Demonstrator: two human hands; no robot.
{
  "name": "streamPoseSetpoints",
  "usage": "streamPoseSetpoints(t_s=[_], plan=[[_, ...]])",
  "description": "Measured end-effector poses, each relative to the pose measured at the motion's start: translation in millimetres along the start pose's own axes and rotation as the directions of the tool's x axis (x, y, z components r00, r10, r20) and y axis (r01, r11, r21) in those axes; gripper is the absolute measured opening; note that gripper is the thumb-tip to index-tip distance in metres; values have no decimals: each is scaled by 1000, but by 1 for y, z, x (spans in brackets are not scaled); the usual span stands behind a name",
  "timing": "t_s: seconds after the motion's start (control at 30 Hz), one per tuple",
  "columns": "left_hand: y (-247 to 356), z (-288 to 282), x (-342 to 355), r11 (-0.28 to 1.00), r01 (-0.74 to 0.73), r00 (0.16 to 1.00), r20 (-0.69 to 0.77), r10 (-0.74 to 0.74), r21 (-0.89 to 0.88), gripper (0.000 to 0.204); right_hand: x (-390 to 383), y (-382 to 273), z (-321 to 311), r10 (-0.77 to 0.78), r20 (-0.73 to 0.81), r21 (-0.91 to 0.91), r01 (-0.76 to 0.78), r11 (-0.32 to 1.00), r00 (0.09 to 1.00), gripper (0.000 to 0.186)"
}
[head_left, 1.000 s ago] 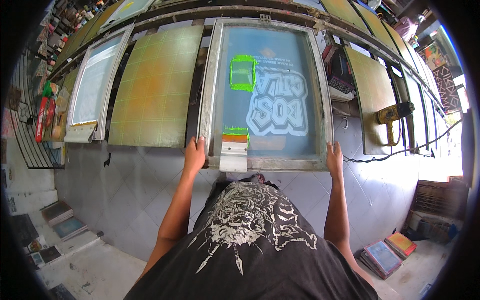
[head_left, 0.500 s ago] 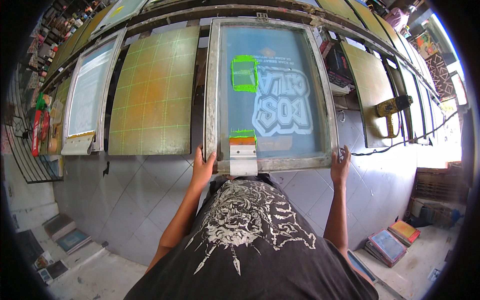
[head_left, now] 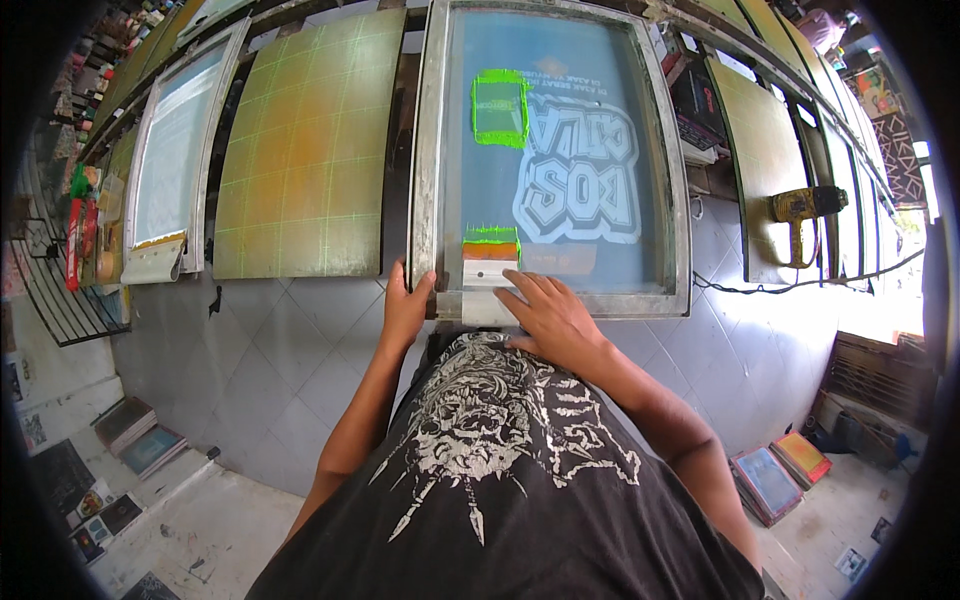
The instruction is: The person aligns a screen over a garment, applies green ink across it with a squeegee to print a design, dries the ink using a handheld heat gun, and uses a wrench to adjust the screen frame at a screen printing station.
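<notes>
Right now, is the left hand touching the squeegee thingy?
Apart. The head view plainly shows part of the screen frame between the left hand and the squeegee.

Gap right of screen frame (head_left: 678,240), black cable (head_left: 742,290) across.

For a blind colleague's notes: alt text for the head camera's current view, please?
A person's left hand holds the left edge of a screen frame; their right hand is at a squeegee beside green ink. A gridded board is to the left.
</notes>
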State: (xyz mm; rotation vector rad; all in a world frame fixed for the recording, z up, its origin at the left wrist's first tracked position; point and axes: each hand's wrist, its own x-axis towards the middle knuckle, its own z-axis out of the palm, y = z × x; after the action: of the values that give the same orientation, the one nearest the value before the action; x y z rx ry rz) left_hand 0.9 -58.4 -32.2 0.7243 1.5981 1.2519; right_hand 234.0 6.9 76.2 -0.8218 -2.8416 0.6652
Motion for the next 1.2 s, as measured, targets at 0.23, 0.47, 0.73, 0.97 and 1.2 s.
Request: streamPoseSetpoints(t_s=[0.23, 0.47, 0.73, 0.97, 1.2], plan=[[-13, -4, 5, 998, -64, 998, 24, 64, 5, 42, 12, -5, 8, 50, 97, -5, -49, 999, 994, 75], [23, -11, 27, 809, -369, 896, -56, 440, 458, 53, -34, 46, -36, 555, -363, 175, -530, 830, 749, 61], [164, 28, 348, 692, -621, 759, 59, 649, 368, 42, -131, 123, -11, 768, -543, 274, -792, 545, 340, 52], [179, 68, 558, 814, -232, 966, 26, 258, 533, 49, -151, 111, -2, 874, -462, 447, -812, 375, 150, 52], [181, 85, 599, 971, 16, 1000, 7, -18, 239, 44, -166, 108, 0, 895, -442, 485, -825, 291, 57, 52]])
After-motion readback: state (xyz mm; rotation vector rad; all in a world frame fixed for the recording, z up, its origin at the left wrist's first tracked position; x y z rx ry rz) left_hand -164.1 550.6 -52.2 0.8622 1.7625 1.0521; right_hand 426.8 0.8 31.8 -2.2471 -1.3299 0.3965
